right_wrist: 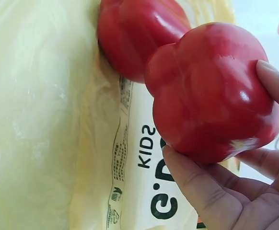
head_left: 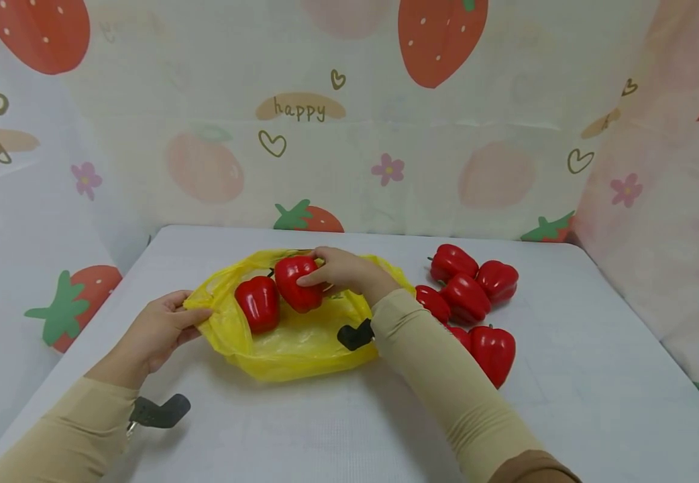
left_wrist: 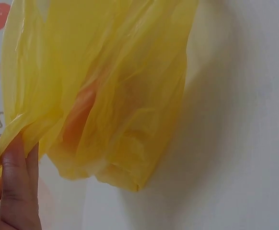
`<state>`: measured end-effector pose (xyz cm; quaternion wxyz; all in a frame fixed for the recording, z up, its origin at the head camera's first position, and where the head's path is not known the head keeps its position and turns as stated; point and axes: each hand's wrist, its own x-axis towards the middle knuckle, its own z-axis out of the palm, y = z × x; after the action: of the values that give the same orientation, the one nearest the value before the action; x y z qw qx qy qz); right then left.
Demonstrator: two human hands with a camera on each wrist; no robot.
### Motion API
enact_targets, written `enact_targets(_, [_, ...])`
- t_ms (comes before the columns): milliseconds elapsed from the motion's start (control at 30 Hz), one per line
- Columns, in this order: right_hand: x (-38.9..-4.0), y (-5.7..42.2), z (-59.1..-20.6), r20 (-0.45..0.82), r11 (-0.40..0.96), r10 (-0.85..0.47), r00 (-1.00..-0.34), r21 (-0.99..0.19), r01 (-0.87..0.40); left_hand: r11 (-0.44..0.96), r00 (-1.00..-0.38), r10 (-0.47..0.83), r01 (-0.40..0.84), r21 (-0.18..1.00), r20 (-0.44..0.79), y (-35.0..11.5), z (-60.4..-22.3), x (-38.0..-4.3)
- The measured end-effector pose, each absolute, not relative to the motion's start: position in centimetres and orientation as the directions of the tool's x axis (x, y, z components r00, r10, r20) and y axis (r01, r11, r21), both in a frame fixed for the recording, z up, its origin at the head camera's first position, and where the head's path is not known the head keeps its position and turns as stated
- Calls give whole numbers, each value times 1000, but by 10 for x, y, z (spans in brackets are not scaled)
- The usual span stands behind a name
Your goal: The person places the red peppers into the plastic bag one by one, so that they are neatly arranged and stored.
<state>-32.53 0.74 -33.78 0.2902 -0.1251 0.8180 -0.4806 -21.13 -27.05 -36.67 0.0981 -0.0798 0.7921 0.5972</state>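
A yellow plastic bag [head_left: 313, 342] lies on the table with its mouth spread wide. My left hand [head_left: 159, 329] pinches the bag's left edge between thumb and fingers; the left wrist view shows the thin plastic [left_wrist: 115, 96] gathered there. Inside the bag sits one red bell pepper [head_left: 257, 305]. Over the bag's opening, my right hand [head_left: 343, 272] grips a second red bell pepper [head_left: 297, 282], close beside the first. From the right wrist, thumb and fingers are seen around that held pepper [right_wrist: 216, 96], with printed lettering on the bag behind it.
Several more red bell peppers [head_left: 467, 298] lie grouped on the white table [head_left: 579, 349] to the right of the bag, some partly hidden by my right forearm. A dark camera mount [head_left: 161, 410] juts from each wrist. Printed cloth walls [head_left: 386, 134] stand around the table.
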Motion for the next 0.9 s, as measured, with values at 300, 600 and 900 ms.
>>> enact_targets(300, [-326,0,-349,-349,479,-455,-819,-871,105,296,-973,-13,-225,928,-232,-267,-368,-213])
enact_targets(600, [-326,-1,-356,-355,510,-423,-834,-854,105,313,-971,-30,-234,921,-236,-263,-369,-214])
enact_targets(900, [-325,-5,-362,-354,519,-423,-834,-849,97,295,-971,-14,-231,927,-237,-262,-366,-215])
